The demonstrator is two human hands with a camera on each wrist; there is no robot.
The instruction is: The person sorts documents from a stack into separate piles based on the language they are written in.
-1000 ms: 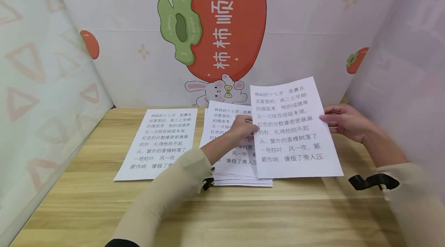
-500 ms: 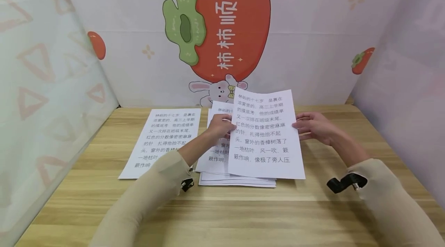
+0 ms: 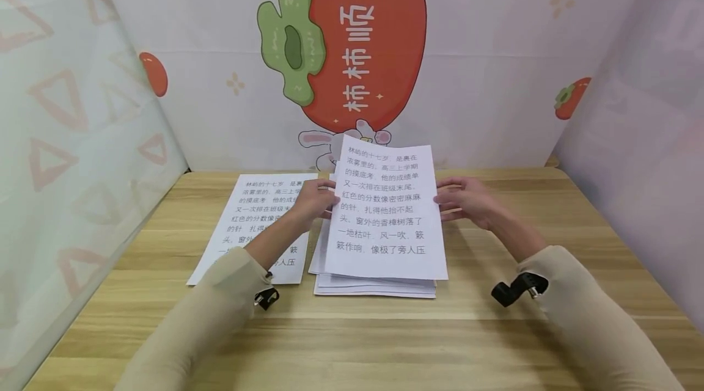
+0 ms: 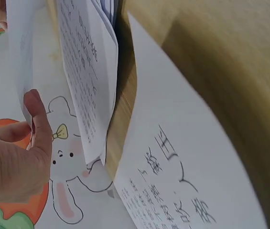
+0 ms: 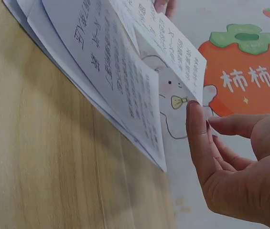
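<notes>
Both hands hold one white sheet of paper (image 3: 385,214), printed with large Chinese characters, raised and tilted over a stack of similar sheets (image 3: 379,289). My left hand (image 3: 315,203) pinches its left edge between thumb and fingers, as the left wrist view also shows on the sheet's edge (image 4: 21,62). On the opposite edge, the right hand (image 3: 467,201) pinches with thumb and fingertips (image 5: 195,119). The raised sheet hides most of the stack, whose lower edges are uneven. Another printed sheet (image 3: 242,214) lies flat to the left, partly covered by the left forearm.
The wooden table (image 3: 363,342) runs up to a white backdrop (image 3: 484,98) with a persimmon and rabbit print. Pale cloth walls stand at left and right. Black straps (image 3: 519,288) hang at the cuffs of the beige sleeves.
Both hands have carried the pinched sheet leftward, from the right side of the stack to above it. The left forearm now covers more of the flat left sheet.
</notes>
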